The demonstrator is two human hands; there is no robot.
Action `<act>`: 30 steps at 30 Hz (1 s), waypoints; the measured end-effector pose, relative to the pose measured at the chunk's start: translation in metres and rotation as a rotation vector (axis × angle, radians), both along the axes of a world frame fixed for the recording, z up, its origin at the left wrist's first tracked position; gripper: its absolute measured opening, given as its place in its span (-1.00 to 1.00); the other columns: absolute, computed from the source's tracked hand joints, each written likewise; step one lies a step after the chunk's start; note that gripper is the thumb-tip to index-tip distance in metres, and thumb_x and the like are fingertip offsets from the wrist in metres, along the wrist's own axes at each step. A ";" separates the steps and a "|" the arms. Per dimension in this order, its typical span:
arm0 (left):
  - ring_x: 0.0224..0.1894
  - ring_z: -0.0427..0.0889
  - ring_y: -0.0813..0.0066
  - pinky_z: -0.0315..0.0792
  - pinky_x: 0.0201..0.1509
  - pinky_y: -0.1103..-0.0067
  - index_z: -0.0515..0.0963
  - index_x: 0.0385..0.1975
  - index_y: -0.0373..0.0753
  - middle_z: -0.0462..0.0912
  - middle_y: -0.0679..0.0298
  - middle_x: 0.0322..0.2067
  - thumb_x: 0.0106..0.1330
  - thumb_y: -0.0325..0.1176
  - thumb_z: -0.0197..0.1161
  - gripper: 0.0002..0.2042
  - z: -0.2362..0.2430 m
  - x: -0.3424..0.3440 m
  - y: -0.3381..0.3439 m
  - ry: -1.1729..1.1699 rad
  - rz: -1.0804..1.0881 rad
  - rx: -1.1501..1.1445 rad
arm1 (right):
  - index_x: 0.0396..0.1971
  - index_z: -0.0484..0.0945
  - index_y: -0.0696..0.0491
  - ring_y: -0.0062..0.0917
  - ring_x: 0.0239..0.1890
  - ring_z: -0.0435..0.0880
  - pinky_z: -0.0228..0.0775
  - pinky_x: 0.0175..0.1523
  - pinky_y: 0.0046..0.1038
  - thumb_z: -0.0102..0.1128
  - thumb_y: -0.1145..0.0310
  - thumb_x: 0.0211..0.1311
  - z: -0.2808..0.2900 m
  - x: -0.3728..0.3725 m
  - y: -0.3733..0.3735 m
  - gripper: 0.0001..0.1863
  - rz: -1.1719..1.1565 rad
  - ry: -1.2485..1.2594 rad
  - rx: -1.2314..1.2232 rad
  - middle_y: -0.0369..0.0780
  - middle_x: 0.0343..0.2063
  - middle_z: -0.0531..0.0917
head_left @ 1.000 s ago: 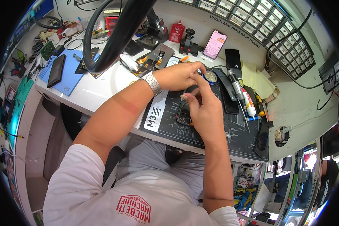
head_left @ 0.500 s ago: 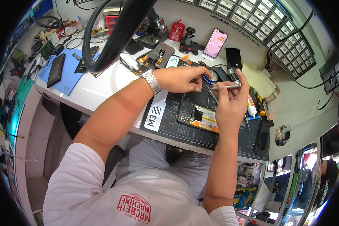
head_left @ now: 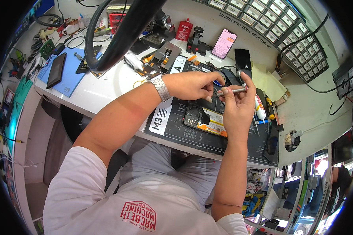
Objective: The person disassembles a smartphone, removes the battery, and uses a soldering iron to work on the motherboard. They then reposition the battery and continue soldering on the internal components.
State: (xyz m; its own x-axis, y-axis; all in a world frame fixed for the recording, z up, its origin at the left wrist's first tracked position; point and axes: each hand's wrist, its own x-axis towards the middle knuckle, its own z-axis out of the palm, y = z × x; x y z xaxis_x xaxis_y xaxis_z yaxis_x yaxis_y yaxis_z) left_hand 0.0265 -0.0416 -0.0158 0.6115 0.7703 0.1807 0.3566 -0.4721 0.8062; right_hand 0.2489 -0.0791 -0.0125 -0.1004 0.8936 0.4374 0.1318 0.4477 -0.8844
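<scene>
In my right hand is a slim metal screwdriver, held between thumb and fingers with its tip toward the left. My left hand, a metal watch on its wrist, is closed just left of that tip. Its fingers are curled in toward the thumb; whatever they may hold is too small to make out. Below both hands an opened phone lies on the black work mat, its battery and orange flex showing. My right wrist covers the phone's right end. A round blue-rimmed tin sits behind my left fingers.
A lit phone leans against the wall beside a dark phone. A white tube lies right of my right hand. Phone parts and a red bottle stand farther back. A thick black arm crosses overhead.
My hands have come slightly closer together, and the screwdriver tip has shifted a little left and down. The left index finger reaches further right. The view has shifted slightly.
</scene>
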 end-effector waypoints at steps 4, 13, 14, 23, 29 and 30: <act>-0.07 0.79 0.37 0.64 0.14 0.38 0.43 0.50 -0.25 0.79 0.25 -0.14 0.58 -0.52 0.36 -0.47 0.000 0.002 0.000 -0.014 -0.011 -0.002 | 0.67 0.35 0.10 -0.61 -0.09 0.76 0.69 0.11 -0.46 0.34 0.65 0.63 0.008 0.003 -0.003 -0.29 0.063 -0.052 0.001 -0.21 -0.08 0.76; -0.03 0.85 0.44 0.66 0.21 0.46 0.54 0.35 -0.27 0.91 0.20 -0.10 0.58 -0.42 0.44 -0.59 0.022 -0.015 -0.011 0.102 -0.145 -0.204 | 0.65 0.42 0.08 -0.57 -0.07 0.81 0.72 0.20 -0.38 0.35 0.68 0.59 0.014 0.000 -0.022 -0.30 0.170 -0.183 -0.048 -0.19 -0.13 0.79; -0.04 0.85 0.45 0.66 0.21 0.46 0.56 0.32 -0.29 0.92 0.19 -0.09 0.58 -0.40 0.45 -0.61 0.021 -0.020 -0.008 0.094 -0.191 -0.261 | 0.66 0.41 0.10 -0.59 -0.08 0.80 0.72 0.17 -0.40 0.33 0.68 0.60 0.013 -0.002 -0.025 -0.30 0.180 -0.195 -0.059 -0.20 -0.13 0.78; -0.05 0.86 0.48 0.70 0.18 0.47 0.63 0.15 -0.37 0.93 0.16 -0.08 0.63 -0.41 0.38 -0.76 0.019 -0.026 -0.003 0.212 -0.256 -0.373 | 0.64 0.45 0.09 -0.59 -0.04 0.84 0.72 0.20 -0.42 0.38 0.72 0.54 0.013 -0.013 -0.042 -0.27 0.169 -0.406 -0.062 -0.22 -0.14 0.82; -0.01 0.87 0.43 0.70 0.21 0.42 0.65 0.20 -0.34 0.91 0.18 -0.06 0.58 -0.44 0.39 -0.72 0.022 -0.026 -0.004 0.180 -0.171 -0.348 | 0.62 0.51 -0.09 -0.32 -0.14 0.93 0.73 0.13 -0.30 0.40 0.65 0.49 0.005 -0.007 -0.035 -0.26 0.375 -0.272 -0.104 -0.09 -0.11 0.88; 0.01 0.87 0.42 0.70 0.22 0.42 0.65 0.22 -0.33 0.91 0.18 -0.06 0.58 -0.43 0.39 -0.70 0.018 -0.030 0.002 0.163 -0.166 -0.296 | 0.62 0.52 -0.06 -0.41 -0.14 0.90 0.72 0.10 -0.34 0.38 0.67 0.51 0.008 -0.009 -0.037 -0.27 0.308 -0.365 -0.063 -0.11 -0.12 0.87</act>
